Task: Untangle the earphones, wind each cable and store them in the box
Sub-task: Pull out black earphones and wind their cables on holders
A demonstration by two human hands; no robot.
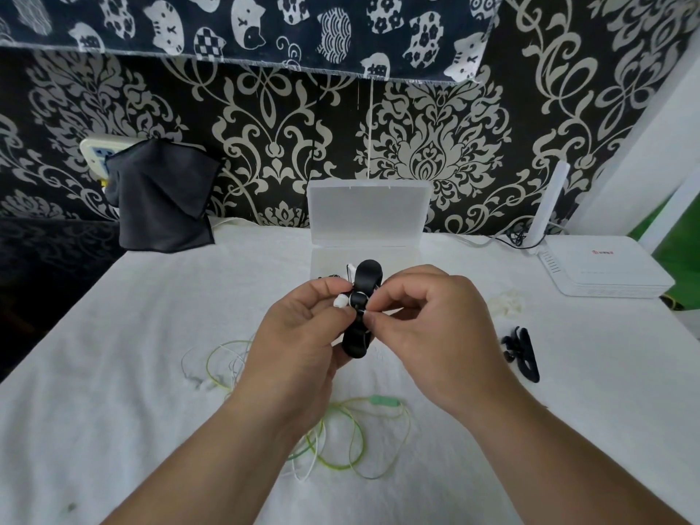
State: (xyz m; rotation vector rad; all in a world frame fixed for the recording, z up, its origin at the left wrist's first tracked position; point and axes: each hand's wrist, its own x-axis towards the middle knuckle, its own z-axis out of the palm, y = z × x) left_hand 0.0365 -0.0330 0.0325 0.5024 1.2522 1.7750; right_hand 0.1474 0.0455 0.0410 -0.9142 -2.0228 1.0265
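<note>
Both hands meet above the table's middle around a black cable winder (363, 282) with a white earphone cable wound on it. My left hand (303, 331) grips the winder and a white earbud (341, 300) from the left. My right hand (435, 327) pinches the winder's strap and white cable from the right. Loose green and white earphone cables (341, 437) lie tangled on the white cloth under my forearms. The clear plastic box (369, 214) stands open behind my hands, its lid upright. Something dark lies in its base, mostly hidden.
A second black winder with black earphones (521, 352) lies to the right. A white router (602, 267) sits at the back right, a dark cloth (163, 198) hangs at the back left. Small white ear tips (505, 303) lie right of my hands.
</note>
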